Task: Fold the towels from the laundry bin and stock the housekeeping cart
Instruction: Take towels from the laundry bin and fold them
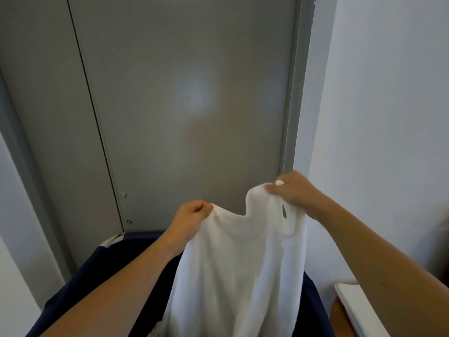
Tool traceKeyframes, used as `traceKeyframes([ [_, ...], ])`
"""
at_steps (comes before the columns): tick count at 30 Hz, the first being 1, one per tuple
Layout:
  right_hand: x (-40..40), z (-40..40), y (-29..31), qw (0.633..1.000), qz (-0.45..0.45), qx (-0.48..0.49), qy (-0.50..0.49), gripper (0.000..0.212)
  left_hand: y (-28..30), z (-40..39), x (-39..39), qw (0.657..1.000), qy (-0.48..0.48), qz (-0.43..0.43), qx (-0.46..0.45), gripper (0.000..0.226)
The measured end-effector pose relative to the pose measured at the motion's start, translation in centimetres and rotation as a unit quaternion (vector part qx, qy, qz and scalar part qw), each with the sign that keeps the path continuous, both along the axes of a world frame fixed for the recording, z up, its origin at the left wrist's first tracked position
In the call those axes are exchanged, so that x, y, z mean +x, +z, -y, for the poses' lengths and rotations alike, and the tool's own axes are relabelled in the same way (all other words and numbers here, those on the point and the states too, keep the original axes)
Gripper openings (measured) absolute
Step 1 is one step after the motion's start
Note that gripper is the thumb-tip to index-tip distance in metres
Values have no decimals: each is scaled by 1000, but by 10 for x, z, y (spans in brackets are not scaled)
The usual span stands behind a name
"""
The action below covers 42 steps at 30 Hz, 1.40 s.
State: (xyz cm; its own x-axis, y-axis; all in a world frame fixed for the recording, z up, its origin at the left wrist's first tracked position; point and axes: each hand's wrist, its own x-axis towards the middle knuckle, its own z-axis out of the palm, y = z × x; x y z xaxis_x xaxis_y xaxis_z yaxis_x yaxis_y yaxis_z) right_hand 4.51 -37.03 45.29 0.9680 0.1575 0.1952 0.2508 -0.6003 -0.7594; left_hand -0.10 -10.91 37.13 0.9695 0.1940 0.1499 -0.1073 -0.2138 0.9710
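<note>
Both your hands are up in front of you, each clamped on the top edge of one white towel (233, 263). Your left hand (192, 215) pinches a bunch of cloth in a closed fist; your right hand (291, 190), a little higher, grips the other end between thumb and curled fingers. The edge sags between the two grips, and the rest of the towel hangs straight down into the dark blue laundry bin (80, 276) below.

You look to be at the start of a fold: the towel is lifted out and held up, but not yet spread flat or doubled. Next you likely need to work your grips out to the true corners and pull the top edge taut, since the cloth is bunched at both hands.

Beyond the bin stands a grey door (182, 105). At your lower right, some flat white linen (352, 305) lies on a wooden surface; whether that is the cart you cannot tell.
</note>
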Motion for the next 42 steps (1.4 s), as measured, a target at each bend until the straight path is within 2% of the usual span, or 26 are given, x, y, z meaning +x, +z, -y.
traceKeyframes([
  [2, -4, -7, -9, 997, 6, -67, 46, 28, 17, 7, 0, 999, -21, 20, 15, 27],
  [4, -18, -21, -13, 995, 18, -21, 92, 15, 31, 19, 0, 998, -42, 35, 32, 25],
  [6, -29, -37, -17, 990, 7, 21, 141, 25, 43, 29, -1, 997, -56, 48, 33, 24],
  [8, -31, -48, -25, 985, -23, 36, 167, 24, 51, 36, -3, 996, -67, 50, 19, 23],
  [12, -30, -55, -34, 984, -39, 68, 157, 35, 55, 38, -7, 996, -80, 47, 16, 23],
  [17, -33, -51, -32, 969, -83, 151, 178, 34, 39, 28, -10, 996, -92, 14, -3, 25],
  [23, -36, -48, -37, 954, -179, 109, 213, 27, 22, 29, -12, 995, -102, -11, -12, 21],
  [25, -37, -49, -36, 955, -168, 139, 200, 23, 18, 28, -13, 994, -109, -11, -19, 22],
  [28, -37, -50, -30, 961, -132, 172, 171, 18, 8, 28, -15, 989, -141, -20, -44, 33],
  [32, -37, -45, -19, 969, -82, 196, 124, 22, -12, 26, -16, 987, -137, -42, -67, 34],
  [36, -29, -26, -7, 949, -70, 304, 50, 24, -37, 7, -14, 989, -111, -79, -48, 31],
  [39, -21, -7, 2, 917, -62, 394, 5, 30, -48, -4, -16, 992, -84, -90, -19, 29],
  [40, -19, -1, 4, 917, -62, 393, 4, 31, -47, -6, -14, 995, -63, -79, -19, 29],
  [42, -17, 8, 5, 945, -65, 319, 16, 29, -35, -9, -10, 999, -18, -43, -12, 27],
])
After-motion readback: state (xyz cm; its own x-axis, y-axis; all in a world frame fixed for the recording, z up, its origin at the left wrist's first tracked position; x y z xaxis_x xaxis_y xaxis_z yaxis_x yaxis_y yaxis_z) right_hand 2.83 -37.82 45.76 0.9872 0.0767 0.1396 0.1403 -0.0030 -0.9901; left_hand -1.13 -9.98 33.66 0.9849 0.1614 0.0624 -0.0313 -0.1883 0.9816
